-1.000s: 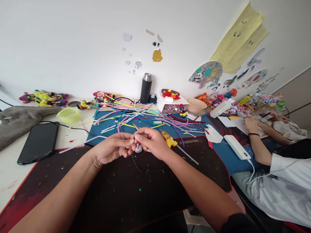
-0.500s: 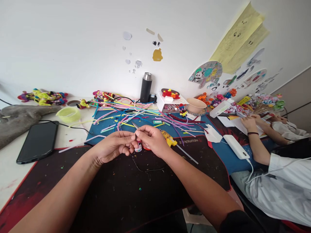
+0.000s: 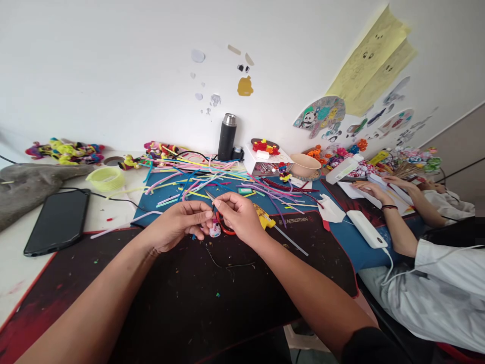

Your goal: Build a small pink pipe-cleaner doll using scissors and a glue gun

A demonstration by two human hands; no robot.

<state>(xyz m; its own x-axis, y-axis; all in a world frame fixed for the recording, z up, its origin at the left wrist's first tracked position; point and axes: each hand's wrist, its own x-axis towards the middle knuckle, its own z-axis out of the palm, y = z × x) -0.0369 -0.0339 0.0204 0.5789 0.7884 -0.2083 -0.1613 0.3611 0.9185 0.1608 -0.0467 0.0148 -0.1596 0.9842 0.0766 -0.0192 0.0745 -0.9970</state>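
My left hand (image 3: 178, 225) and my right hand (image 3: 237, 217) meet over the dark desk mat (image 3: 182, 298), fingertips pinched together. Between them hangs a small pink and white craft piece (image 3: 215, 230). Both hands grip it, though a thin stem between the fingertips is hard to make out. Red-handled scissors (image 3: 222, 227) lie right under my right hand. A yellow glue gun (image 3: 265, 216) rests just right of that hand. Loose coloured pipe cleaners (image 3: 197, 182) are strewn on the blue mat beyond my hands.
A black phone (image 3: 56, 221) lies at the left near a yellow coil (image 3: 106, 178). A black flask (image 3: 227, 136) stands by the wall. A person in white sits at the right, their hand (image 3: 373, 191) on papers, with a white power bank (image 3: 367, 228) nearby.
My right hand has drawn slightly right and up, uncovering the red scissor handles beneath it. The neighbouring person's hand has slid left across the papers.
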